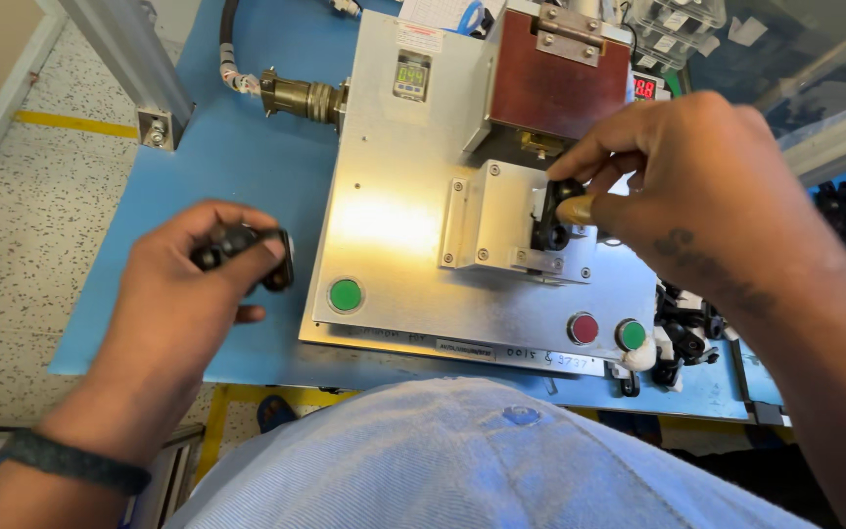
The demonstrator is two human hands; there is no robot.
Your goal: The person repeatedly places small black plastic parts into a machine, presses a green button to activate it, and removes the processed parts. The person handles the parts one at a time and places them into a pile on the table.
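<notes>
Head view, right hand: my right hand (697,167) reaches in from the right of the frame, thumb and forefinger pinched shut on a small black moulded plastic part (552,211) at the centre right.
Head view, part at the fixture: the small black moulded plastic part stands upright against the little bright aluminium nest block (492,216), just under the reddish-brown press head (560,83); whether it is fully seated I cannot tell.
Head view, left hand: my left hand (188,284) hangs at the left centre, over the blue bench mat (247,147), fingers curled closed around a second small black plastic part with a metal band (247,253), held clear of the machine.
Head view, handling: I judge both pieces light, stiff and hard, a little slick on their smooth faces, so a fingertip pinch across the narrow body suits them better than a full grasp.
Head view, where to hold: I would take the upper end, leaving the lower round opening free of my fingers.
Head view, relation to hand: each part sits right at my fingertips, touching them; the two parts are well apart, with the shiny metal base plate (394,225) between.
Head view, surroundings: a green round button (346,295) lies at the plate's lower left, a red round button (583,328) and another green button (631,334) at its lower right, and a heap of loose black parts (682,328) lies just beside these.
</notes>
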